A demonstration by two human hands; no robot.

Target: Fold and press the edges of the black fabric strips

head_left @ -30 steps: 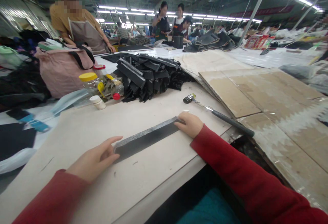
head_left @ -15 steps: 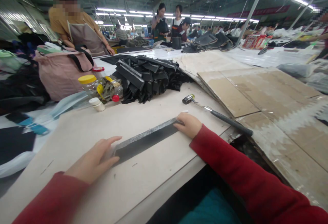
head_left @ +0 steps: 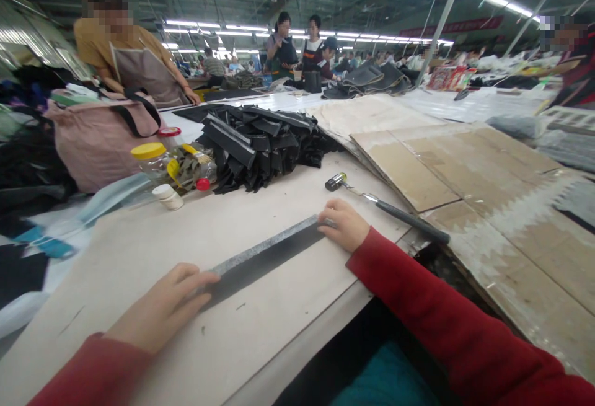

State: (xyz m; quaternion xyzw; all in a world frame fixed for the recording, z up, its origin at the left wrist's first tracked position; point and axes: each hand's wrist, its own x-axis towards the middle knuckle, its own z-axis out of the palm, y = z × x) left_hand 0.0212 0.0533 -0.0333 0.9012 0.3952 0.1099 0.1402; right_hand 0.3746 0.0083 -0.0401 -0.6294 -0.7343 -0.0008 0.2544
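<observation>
A long black strip of material (head_left: 267,264) with a grey, rough-looking band along its far edge lies slantwise on the pale board (head_left: 153,242). My left hand (head_left: 170,300) grips its near-left end between thumb and fingers. At the far-right end, my right hand (head_left: 344,225) pinches the strip, the fingers curled over it. Just beyond the right hand, a hammer (head_left: 388,209) with a dark handle rests on the board. A heap of similar black strips (head_left: 260,145) is piled farther back.
Left of the heap stand a yellow-lidded jar (head_left: 151,161), a small white bottle (head_left: 168,197) and a pink bag (head_left: 97,139). Flattened cardboard (head_left: 483,220) covers the right side. A person in an apron (head_left: 139,71) stands across the table; other people are farther back.
My left hand's raised fingers have come down and closed on the strip's end. The right hand keeps its hold, its fingers slightly more curled. The view has shifted a little.
</observation>
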